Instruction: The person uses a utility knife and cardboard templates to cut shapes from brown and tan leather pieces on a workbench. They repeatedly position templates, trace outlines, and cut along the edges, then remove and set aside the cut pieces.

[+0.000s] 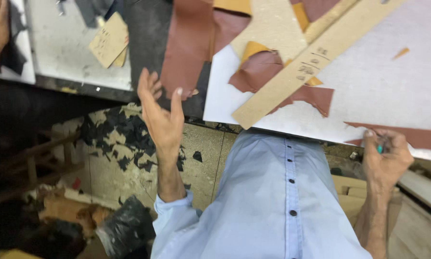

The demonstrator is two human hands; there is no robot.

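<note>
Reaching up at ten o'clock, your left hand [160,112] spreads its fingers empty, just below the brown leather sheet [189,43] at twelve. Your right hand [385,156], at four o'clock, curls closed around a small green tool [379,149] beside the white board [393,81].

tag [109,40]: tan card, four-sided, handwriting on it, lies tilted on grey counter [62,52], upper left | strip [311,62]: long tan board, handwritten marks, diagonal on white sheet [388,81]
</note>
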